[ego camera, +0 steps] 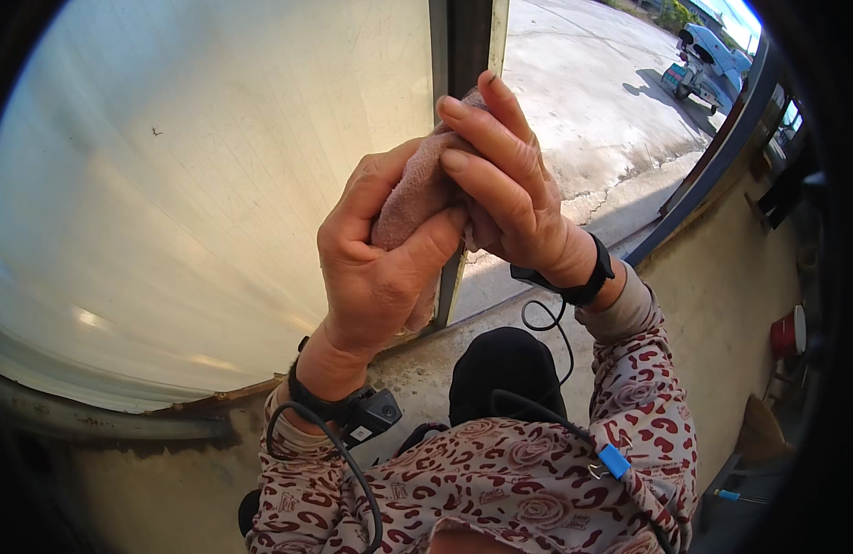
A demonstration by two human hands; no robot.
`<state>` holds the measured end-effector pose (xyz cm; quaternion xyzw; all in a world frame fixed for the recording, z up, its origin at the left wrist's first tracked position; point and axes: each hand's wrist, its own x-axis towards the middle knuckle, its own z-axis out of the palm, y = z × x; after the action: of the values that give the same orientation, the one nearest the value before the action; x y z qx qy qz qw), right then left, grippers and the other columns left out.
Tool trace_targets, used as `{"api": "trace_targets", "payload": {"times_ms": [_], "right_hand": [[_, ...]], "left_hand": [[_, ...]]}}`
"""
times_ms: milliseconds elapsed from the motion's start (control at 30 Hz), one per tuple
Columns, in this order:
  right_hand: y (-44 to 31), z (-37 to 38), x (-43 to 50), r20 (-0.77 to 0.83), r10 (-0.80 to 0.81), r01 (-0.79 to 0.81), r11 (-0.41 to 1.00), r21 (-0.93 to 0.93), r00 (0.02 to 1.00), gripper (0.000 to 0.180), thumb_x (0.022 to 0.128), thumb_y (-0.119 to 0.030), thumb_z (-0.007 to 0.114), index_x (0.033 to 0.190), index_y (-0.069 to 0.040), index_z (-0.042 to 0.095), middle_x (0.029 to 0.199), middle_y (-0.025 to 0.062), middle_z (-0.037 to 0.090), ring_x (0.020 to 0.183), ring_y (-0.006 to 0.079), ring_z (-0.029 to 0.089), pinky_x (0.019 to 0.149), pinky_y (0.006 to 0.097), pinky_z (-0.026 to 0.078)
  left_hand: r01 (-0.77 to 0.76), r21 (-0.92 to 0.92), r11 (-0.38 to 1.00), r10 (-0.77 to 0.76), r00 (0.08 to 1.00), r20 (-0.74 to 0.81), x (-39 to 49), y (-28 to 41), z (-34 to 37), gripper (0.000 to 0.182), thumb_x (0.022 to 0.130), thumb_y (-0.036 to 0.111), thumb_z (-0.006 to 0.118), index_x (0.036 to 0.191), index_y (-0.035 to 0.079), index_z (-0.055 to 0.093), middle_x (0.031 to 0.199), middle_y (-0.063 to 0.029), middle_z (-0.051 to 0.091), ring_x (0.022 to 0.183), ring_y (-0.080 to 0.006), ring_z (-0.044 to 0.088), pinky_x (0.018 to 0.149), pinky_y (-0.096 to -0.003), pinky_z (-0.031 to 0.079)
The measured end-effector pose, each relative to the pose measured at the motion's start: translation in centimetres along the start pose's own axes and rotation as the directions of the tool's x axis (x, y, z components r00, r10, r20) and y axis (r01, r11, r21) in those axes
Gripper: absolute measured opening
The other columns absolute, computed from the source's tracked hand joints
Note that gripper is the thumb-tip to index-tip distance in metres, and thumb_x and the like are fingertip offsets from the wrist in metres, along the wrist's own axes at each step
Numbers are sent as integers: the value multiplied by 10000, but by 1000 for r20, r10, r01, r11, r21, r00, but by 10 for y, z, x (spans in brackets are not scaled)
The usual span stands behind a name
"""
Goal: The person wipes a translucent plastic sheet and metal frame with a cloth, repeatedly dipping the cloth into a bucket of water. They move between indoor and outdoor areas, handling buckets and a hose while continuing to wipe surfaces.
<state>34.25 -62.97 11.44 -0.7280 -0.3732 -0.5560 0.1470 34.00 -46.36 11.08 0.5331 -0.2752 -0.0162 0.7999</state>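
Observation:
A bunched pinkish-brown cloth [418,188] is held between both my hands in front of a door panel's edge. My left hand [374,256] grips it from the left, with the thumb pressed across its lower part. From the right, my right hand [513,173] closes on it, its fingertips resting on the cloth's near side and the upper fingers spread. A loose end of the cloth [421,308] hangs behind my left hand. Just behind the hands runs the dark upright frame [468,41] of the door. Whether the cloth touches that frame is hidden.
A pale translucent panel [212,194] fills the left side. Through the doorway lies sunlit concrete [579,90] with a parked scooter [703,69]. Cables [361,478] run from wrist-worn cameras [374,415] along my sleeves. A red bucket [786,334] stands at the far right.

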Motion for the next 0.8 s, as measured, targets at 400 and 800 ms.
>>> {"api": "trace_targets", "payload": {"times_ms": [400, 800], "right_hand": [[-15, 17, -91, 521, -236, 380, 906, -188, 820, 439, 890, -271, 491, 1293, -113, 416, 1359, 37, 455, 1301, 175, 391, 1136, 397, 159], [27, -8, 63, 111, -80, 120, 893, -434, 991, 501, 744, -176, 669, 1208, -183, 478, 1314, 15, 492, 1281, 191, 417, 1156, 435, 96]], "left_hand": [[467, 105, 878, -460, 884, -80, -40, -67, -35, 249, 786, 4, 632, 1029, -25, 585, 915, -43, 621, 833, -98, 584, 734, -221, 492], [-98, 34, 995, 92, 985, 147, 41, 66, 2, 276, 848, 55, 629, 1100, -33, 561, 911, -54, 634, 799, -76, 586, 699, -193, 478]]}}
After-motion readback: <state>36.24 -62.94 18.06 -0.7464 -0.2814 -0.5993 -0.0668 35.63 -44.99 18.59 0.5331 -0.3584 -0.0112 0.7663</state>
